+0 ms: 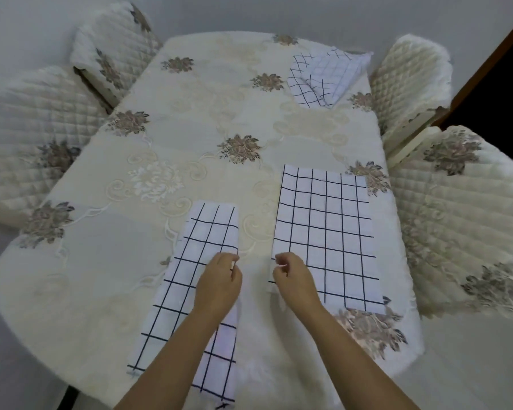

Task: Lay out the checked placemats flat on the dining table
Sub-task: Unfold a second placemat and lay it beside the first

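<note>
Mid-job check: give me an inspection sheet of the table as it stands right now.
Surface: dining table, covered by a cream flowered tablecloth.
Job's things: near-right placemat flat; near-left placemat narrower, apparently folded in half; far-right placemat folded, askew.
Clutter: nothing seen.
Hands: left hand over near-left placemat's edge; right hand at near-right placemat's edge; fingers curled, grip unclear.
Cables: nothing seen.
Surroundings: quilted chairs, two each side.
</note>
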Demonstrator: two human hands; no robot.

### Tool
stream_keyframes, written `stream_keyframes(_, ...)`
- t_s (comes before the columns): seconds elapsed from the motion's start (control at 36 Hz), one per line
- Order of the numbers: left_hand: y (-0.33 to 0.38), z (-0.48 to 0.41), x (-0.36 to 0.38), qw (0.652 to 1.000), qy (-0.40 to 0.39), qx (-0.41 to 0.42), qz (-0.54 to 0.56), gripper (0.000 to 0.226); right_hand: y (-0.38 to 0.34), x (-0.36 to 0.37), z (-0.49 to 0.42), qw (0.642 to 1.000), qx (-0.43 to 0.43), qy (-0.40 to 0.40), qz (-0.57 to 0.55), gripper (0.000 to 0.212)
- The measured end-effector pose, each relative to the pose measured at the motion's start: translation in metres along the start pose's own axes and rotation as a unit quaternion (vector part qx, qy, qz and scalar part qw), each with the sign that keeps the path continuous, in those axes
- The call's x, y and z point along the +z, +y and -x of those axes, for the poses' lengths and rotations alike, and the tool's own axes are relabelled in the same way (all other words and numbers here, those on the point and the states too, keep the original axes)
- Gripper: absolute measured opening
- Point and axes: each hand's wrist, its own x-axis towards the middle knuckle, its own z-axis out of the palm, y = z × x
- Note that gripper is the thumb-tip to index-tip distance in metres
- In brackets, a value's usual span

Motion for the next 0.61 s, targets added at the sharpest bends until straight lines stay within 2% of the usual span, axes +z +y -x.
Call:
stream_keyframes(0.11,-0.036,0.003,-0.033,0.999,0.02,-0.035,0.009,0.027,-0.024,0.044,0.006,0.997,0.05,-0.052,-0.016,0.038)
stream_keyframes(0.31,-0.079,0.007,-0.073,0.993,-0.017,-0.105,0.041,0.028,-0.048,0.088,0.013,0.991,0.122,-0.037,-0.047,0.05)
stream_keyframes(0.47,-0.104,0.001,-0.096,0.984,-0.068,-0.147,0.07,0.033,-0.059,0.106,0.013,0.98,0.177,-0.03,-0.088,0.011)
stream_keyframes(0.53,-0.113,-0.002,-0.104,0.982,-0.083,-0.148,0.078,0.034,-0.065,0.113,0.013,0.978,0.179,-0.02,-0.105,0.018)
stream_keyframes(0.61,-0.123,-0.008,-0.112,0.978,-0.097,-0.152,0.1,0.034,-0.079,0.118,0.012,0.977,0.164,-0.006,-0.133,0.013)
